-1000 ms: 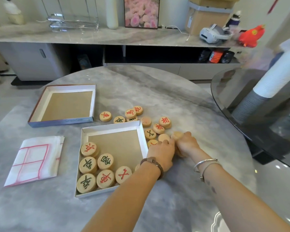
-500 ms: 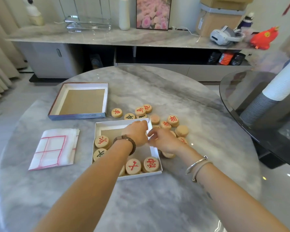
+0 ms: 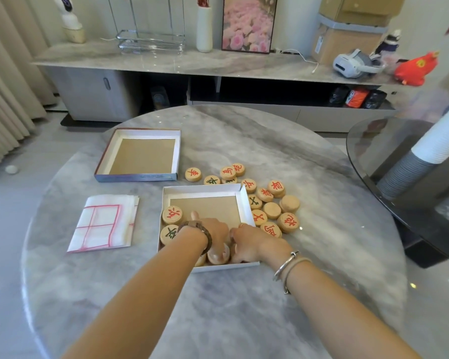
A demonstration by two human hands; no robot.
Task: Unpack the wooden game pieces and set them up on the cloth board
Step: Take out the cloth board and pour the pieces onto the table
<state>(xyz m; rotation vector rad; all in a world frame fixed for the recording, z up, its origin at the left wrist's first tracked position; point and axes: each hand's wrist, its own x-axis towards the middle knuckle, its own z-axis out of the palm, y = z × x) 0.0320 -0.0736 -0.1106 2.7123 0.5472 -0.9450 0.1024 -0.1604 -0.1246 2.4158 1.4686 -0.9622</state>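
Round marble surface (image 3: pixel 244 320). The open box tray (image 3: pixel 245 203) sits about mid-surface, and both hands reach into its near end.

Left hand (image 3: pixel 214 233): fingers curled down around a wooden disc (image 3: pixel 218 255) against the tray's near wall, thumb sticking out to the left.

Right hand (image 3: pixel 253 242): knuckles up, fingers bent down into the near-right corner. The fingertips are hidden, so I cannot tell whether it holds anything.

Two tray pieces (image 3: pixel 172 215) lie face up along the left wall, one marked red, one green.

Loose pieces (image 3: pixel 271 210) cluster on the surface beyond and to the right of the tray. Some touch its right wall, and several lie blank side up.

Folded cloth board (image 3: pixel 103 224), white with red lines, lies left of the tray, toward the surface's left edge.

Upturned box lid (image 3: pixel 138 176) lies toward the far-left edge, apart from the tray.
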